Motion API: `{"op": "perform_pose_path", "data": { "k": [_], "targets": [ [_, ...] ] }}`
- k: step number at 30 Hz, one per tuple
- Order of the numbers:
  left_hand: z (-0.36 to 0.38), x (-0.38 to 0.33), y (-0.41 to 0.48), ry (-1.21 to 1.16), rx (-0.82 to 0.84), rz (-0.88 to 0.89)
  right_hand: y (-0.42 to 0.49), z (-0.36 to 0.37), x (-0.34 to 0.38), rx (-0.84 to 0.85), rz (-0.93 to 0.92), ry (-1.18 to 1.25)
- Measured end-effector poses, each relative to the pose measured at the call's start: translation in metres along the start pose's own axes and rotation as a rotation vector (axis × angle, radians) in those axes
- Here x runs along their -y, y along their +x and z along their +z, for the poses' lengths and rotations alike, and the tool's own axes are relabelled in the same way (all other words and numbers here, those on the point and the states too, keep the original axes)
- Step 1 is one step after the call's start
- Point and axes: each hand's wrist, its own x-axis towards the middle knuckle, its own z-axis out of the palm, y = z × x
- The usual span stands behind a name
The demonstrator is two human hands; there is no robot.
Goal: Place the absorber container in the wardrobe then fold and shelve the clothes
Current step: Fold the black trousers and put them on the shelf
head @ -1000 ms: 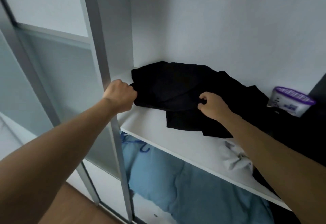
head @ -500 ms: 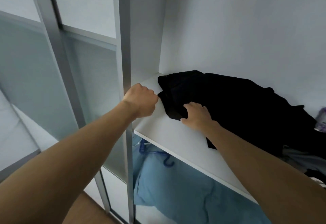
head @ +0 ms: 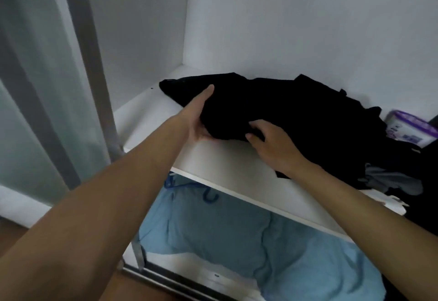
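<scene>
I see both hands on the black garment (head: 284, 106), which lies bunched across the white shelf (head: 151, 120) inside the wardrobe (head: 296, 27). My left hand (head: 198, 122) cups the garment's left end: the thumb lies straight along the top of the fabric and the fingers go underneath, where the cloth hides them, so the hand grips that end from the side. My right hand (head: 272, 141) sits at the front edge of the same garment, a short way to the right of the left one, with its fingers curled into the fabric and the thumb pressing against the fold from the front. The hands are apart, each clamped on its own part of the cloth. The garment's far left tip points toward the back corner of the compartment, and its right part spreads away toward the absorber container (head: 410, 131), a white tub with a purple lid that stands on the shelf at the far right, near the back wall and just beside the dark cloth. In front of the container a crumpled grey cloth (head: 395, 181) lies at the shelf's front edge, touching the black fabric. Below the shelf I see light blue bedding (head: 248, 241) and the hook of a blue hanger (head: 209, 198). To the left stands a frosted sliding door (head: 35, 82) in a grey metal frame (head: 92, 63).
</scene>
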Motion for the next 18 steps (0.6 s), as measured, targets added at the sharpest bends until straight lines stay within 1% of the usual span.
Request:
{"op": "perform_pose_path", "data": {
  "k": [1,3,4,6,7,9,10,12,13,14,16,17,18],
  "targets": [
    [0.011,0.000,0.002,-0.034,-0.035,0.024,-0.012,0.001,0.002,0.079,-0.028,-0.065],
    [0.031,0.003,0.002,0.073,-0.193,0.117,-0.030,0.000,0.002,0.207,-0.070,-0.149],
    [0.038,0.005,0.000,0.134,-0.253,0.167,-0.038,-0.003,0.001,0.249,-0.083,-0.167],
    [0.045,0.002,-0.009,0.144,-0.286,0.237,-0.049,-0.012,0.002,0.270,-0.112,-0.190],
    [0.047,-0.002,-0.016,0.114,-0.286,0.254,-0.054,-0.016,0.002,0.234,-0.124,-0.202],
    [0.051,-0.009,-0.034,0.080,-0.302,0.285,-0.067,-0.023,0.003,0.069,-0.122,-0.229],
    [0.054,-0.013,-0.043,0.082,-0.304,0.300,-0.073,-0.026,0.001,-0.032,-0.091,-0.254],
    [0.058,-0.017,-0.066,0.102,-0.314,0.337,-0.084,-0.033,-0.002,-0.192,0.067,-0.257],
    [0.060,-0.018,-0.078,0.110,-0.325,0.353,-0.089,-0.038,-0.003,-0.243,0.189,-0.161],
    [0.062,-0.018,-0.091,0.119,-0.330,0.365,-0.094,-0.043,-0.003,-0.288,0.324,0.023],
    [0.066,-0.015,-0.116,0.166,-0.335,0.392,-0.108,-0.057,-0.001,-0.343,0.605,0.539],
    [0.070,-0.012,-0.130,0.214,-0.336,0.406,-0.116,-0.063,0.000,-0.323,0.716,0.824],
    [0.074,-0.008,-0.144,0.269,-0.328,0.413,-0.126,-0.068,-0.001,-0.274,0.772,1.101]
  ]
}}
